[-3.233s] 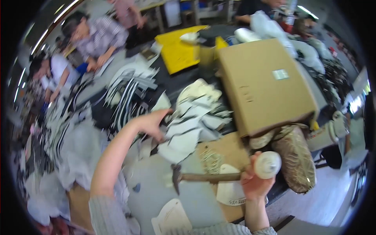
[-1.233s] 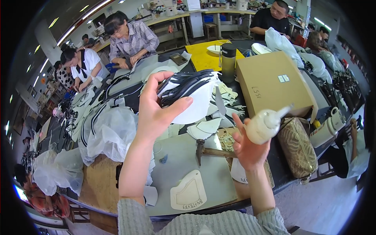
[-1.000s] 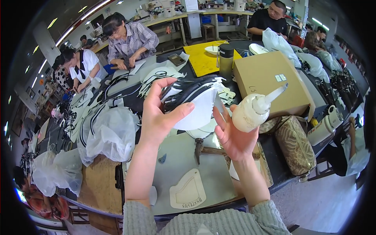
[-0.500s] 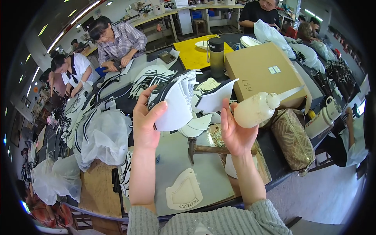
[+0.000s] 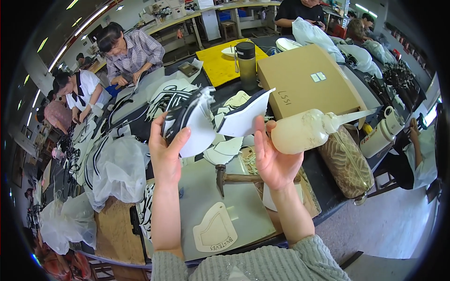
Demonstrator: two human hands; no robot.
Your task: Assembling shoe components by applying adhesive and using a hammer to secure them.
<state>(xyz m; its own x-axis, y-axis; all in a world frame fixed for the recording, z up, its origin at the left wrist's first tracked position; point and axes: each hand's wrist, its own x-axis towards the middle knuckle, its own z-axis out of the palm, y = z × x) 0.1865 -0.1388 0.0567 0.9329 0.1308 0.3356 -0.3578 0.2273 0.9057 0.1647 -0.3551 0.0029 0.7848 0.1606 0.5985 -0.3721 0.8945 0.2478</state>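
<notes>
My left hand [image 5: 164, 157] is closed around a fanned stack of white cut pieces with black edges [image 5: 197, 131], the thumb pressed on the front one. To its right, a single white piece with a black edge [image 5: 248, 118] stands tilted at the fingertips of my right hand [image 5: 277, 168]. That same hand holds a translucent squeeze bottle [image 5: 300, 132], lying sideways with its long nozzle pointing right. The fingers behind the bottle are partly hidden. Below the hands, a hammer [image 5: 241, 178] rests on a grey board [image 5: 251, 218], and a cream template [image 5: 215, 228] lies nearer me.
Behind the right hand stands a cardboard box [image 5: 304, 79], with a dark bottle [image 5: 247, 65] beside it. A patterned pouch [image 5: 348, 164] and a white flask [image 5: 382, 133] are at the right. Plastic bags [image 5: 119, 164] crowd the left. People work across the table.
The stack in my left hand has turned and tips more to the right. The squeeze bottle has swung closer to level. The whole view has shifted slightly.
</notes>
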